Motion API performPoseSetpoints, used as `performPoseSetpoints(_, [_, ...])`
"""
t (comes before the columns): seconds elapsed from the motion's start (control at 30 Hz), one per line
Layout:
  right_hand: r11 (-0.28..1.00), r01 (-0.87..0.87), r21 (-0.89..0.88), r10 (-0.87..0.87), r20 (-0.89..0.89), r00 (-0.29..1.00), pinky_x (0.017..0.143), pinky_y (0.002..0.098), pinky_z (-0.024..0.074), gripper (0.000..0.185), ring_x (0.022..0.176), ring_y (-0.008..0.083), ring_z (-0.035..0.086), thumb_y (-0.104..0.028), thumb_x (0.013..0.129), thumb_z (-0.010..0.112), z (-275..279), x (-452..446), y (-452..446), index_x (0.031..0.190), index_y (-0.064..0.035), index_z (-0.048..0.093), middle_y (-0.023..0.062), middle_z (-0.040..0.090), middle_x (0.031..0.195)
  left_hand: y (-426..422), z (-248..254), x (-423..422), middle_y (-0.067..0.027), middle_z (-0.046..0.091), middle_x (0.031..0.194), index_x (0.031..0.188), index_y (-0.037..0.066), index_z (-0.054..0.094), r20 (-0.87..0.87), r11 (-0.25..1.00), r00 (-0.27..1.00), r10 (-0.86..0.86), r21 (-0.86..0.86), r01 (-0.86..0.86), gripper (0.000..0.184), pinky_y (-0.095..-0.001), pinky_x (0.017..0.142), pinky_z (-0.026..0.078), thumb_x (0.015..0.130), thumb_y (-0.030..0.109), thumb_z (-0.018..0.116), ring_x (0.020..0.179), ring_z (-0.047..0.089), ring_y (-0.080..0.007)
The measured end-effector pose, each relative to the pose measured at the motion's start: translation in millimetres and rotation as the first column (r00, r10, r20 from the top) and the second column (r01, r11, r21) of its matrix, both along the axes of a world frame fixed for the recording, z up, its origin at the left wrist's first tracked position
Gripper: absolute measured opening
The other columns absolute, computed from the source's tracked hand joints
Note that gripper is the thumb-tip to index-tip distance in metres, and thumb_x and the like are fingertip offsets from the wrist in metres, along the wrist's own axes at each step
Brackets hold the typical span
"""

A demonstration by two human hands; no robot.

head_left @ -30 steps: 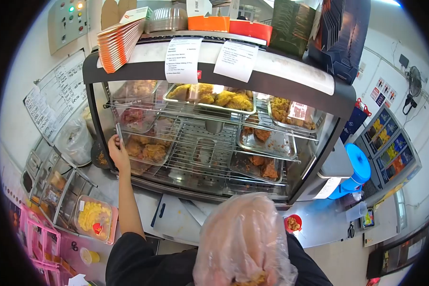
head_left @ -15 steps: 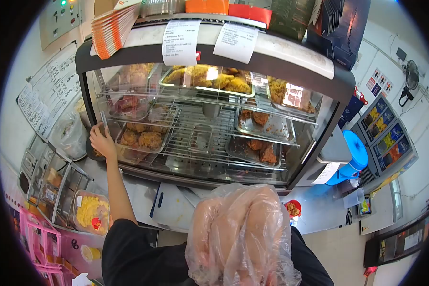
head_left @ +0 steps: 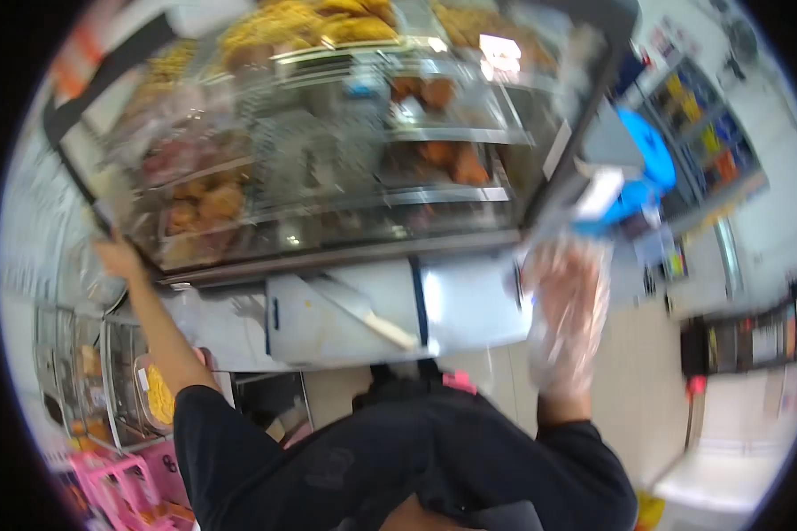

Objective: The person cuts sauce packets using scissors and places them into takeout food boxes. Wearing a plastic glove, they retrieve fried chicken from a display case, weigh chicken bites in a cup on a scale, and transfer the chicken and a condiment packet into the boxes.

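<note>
The heated display case [head_left: 345, 257] stands in front of me, with trays of fried chicken [head_left: 208, 208] behind its glass. At its lower left, my left hand [head_left: 119, 257] is bare, its fingers curled on the upright edge of the glass door. My right hand [head_left: 571, 274] wears a loose clear plastic glove and is by the case's lower right corner. Motion smears its fingers, and I cannot tell whether they touch the case. Below the case, a knife [head_left: 390, 332] with a pale handle lies on a white cutting board [head_left: 319, 332].
A blue round-topped container [head_left: 642, 168] stands right of the case. On the left are a tub of yellow food [head_left: 158, 394], a wire rack [head_left: 124, 354] and a pink basket [head_left: 124, 487]. My legs and the tiled floor [head_left: 496, 380] lie below the counter edge.
My gloved right hand has moved from close before the camera to the case's lower right corner. The view has tilted down, showing the knife and board. My left hand stays at the case's left edge.
</note>
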State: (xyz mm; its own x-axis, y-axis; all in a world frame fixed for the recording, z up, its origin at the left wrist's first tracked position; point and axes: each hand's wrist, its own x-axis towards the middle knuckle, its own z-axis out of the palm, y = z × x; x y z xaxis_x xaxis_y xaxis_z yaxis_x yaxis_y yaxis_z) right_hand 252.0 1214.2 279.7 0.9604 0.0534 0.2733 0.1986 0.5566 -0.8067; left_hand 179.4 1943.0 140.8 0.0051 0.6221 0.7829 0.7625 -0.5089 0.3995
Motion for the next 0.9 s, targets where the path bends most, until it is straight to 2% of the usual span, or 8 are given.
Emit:
performPoseSetpoints(0.17, [0.847,0.366,-0.384,-0.453,-0.163,0.877,0.072,0.0281,0.0394,0.027,0.073,0.0109,0.048,-0.032,0.088,0.059,-42.4,-9.4,-135.9,0.088,-0.0050,0.058,0.0030,0.053,0.080,81.3,11.1,-21.9,-0.0270,0.056,0.116,0.133,-0.006,0.035,-0.210,0.982,0.973,-0.100,-0.180,0.062,0.103,-0.0475,0.079,0.049,0.071,0.073,0.055,0.102,0.057,-0.0411])
performPoseSetpoints(0.23, [0.652,0.289,-0.701,-0.611,-0.260,0.747,0.069,0.0290,0.0414,0.029,0.069,0.0112,0.048,-0.032,0.088,0.058,-45.4,-24.4,-154.6,0.076,-0.0061,0.062,0.0033,0.050,0.074,98.2,5.4,-2.6,-0.0301,0.053,0.118,0.129,-0.011,0.037,-0.147,0.996,0.986,-0.074,0.028,0.079,0.102,-0.0469,0.084,0.047,0.070,0.068,0.060,0.105,0.055,-0.0414])
performPoseSetpoints(0.3, [0.399,-0.058,-0.915,-0.414,-0.236,0.879,0.071,0.0294,0.0429,0.032,0.071,0.0122,0.050,-0.035,0.088,0.051,-72.8,-39.4,-185.5,0.087,-0.0086,0.068,0.0035,0.054,0.074,32.2,27.4,5.2,-0.0294,0.055,0.113,0.122,-0.013,0.043,0.045,0.989,0.997,-0.066,0.137,0.059,0.090,-0.0465,0.084,0.047,0.072,0.059,0.066,0.100,0.057,-0.0399])
performPoseSetpoints(0.33, [0.312,-0.403,-0.860,-0.273,-0.488,0.829,0.076,0.0277,0.0426,0.028,0.077,0.0120,0.054,-0.031,0.088,0.054,-91.0,-30.4,-199.4,0.102,-0.0101,0.067,0.0041,0.058,0.076,-15.5,41.2,4.6,-0.0290,0.056,0.111,0.118,-0.013,0.047,0.145,0.981,0.987,-0.065,0.192,0.036,0.084,-0.0462,0.084,0.048,0.073,0.055,0.069,0.098,0.058,-0.0391])
performPoseSetpoints(0.43, [-0.227,-0.188,-0.956,-0.004,-0.192,0.981,0.069,0.0392,0.0504,0.042,0.067,0.0267,0.062,-0.026,0.090,0.048,-222.4,-30.3,-229.7,0.131,-0.0183,0.046,0.0143,0.063,0.076,-221.4,36.2,35.3,-0.0248,0.058,0.104,0.110,-0.011,0.052,0.329,0.806,0.736,-0.591,0.218,0.550,0.058,-0.0398,0.081,0.050,0.081,0.036,0.069,0.092,0.060,-0.0316])
performPoseSetpoints(0.53, [-0.351,-0.259,-0.900,0.097,-0.310,0.946,0.064,0.0415,0.0502,0.052,0.069,0.0290,0.063,-0.023,0.089,0.047,-239.2,-1.8,-237.9,0.139,-0.0180,0.033,0.0163,0.063,0.078,-450.7,-1.6,55.2,-0.0125,0.059,0.105,0.107,-0.002,0.055,0.226,0.539,0.511,-0.829,0.081,0.839,0.026,-0.0328,0.081,0.049,0.092,0.020,0.056,0.095,0.058,-0.0204])
performPoseSetpoints(0.6, [-0.371,-0.184,-0.910,0.211,-0.276,0.938,0.062,0.0417,0.0496,0.057,0.069,0.0284,0.063,-0.021,0.089,0.047,-235.9,16.1,-241.0,0.142,-0.0171,0.028,0.0154,0.063,0.077,-573.3,-34.5,58.9,-0.0107,0.059,0.105,0.117,0.003,0.051,0.477,0.265,0.301,-0.826,-0.141,0.954,0.029,-0.0287,0.080,0.047,0.091,0.015,0.056,0.096,0.055,-0.0157])
performPoseSetpoints(0.9, [-0.387,-0.005,-0.922,0.445,-0.192,0.875,0.056,0.0391,0.0477,0.068,0.068,0.0246,0.063,-0.016,0.079,0.056,-276.1,51.6,-247.5,0.141,-0.0063,0.029,0.0071,0.064,0.075,-770.6,-71.5,38.3,-0.0056,0.058,0.106,0.120,0.004,0.053,0.596,-0.200,0.275,-0.755,-0.607,0.769,0.037,-0.0230,0.077,0.042,0.085,0.011,0.061,0.083,0.051,-0.0077])
